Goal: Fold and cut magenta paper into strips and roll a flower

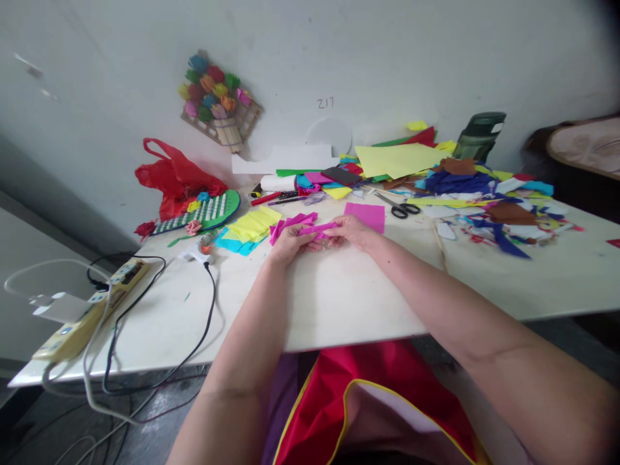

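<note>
Pinched narrowly near opposite ends by left hand and right hand, over white table: pink paper strip. Seems light, soft, easily creased; calls for gentle end grips.

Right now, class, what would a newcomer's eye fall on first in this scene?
Probably the bright tulip-like bouquet on the wall, upper left, above a crumpled red plastic bag. Next, the heap of colourful scraps spread over the table's right side. At the centre, the left hand and right hand hold a strip of magenta paper.
</note>
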Motion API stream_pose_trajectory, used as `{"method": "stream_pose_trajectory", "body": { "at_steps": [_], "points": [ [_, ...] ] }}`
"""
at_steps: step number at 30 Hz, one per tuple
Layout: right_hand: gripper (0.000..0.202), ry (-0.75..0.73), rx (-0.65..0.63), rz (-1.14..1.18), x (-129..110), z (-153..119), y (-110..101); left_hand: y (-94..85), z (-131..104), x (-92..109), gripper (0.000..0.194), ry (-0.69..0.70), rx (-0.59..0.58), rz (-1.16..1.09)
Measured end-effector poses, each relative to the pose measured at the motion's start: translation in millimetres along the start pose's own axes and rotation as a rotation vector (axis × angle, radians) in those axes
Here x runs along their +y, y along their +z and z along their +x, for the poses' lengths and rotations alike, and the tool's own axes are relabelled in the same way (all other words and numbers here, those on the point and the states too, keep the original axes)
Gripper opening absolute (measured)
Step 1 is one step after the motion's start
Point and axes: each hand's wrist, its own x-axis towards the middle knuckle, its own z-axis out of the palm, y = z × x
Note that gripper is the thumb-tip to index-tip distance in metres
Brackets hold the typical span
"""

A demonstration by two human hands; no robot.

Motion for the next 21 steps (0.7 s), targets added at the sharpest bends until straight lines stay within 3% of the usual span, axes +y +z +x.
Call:
{"method": "stream_pose_trajectory", "body": {
  "at_steps": [21],
  "points": [
    [0.023, -0.080, -0.031, 0.112, 1.7, 1.6, -1.6, 1.9, -5.8, 6.9, 0.023, 0.028, -0.013, -0.215]
  ]
}}
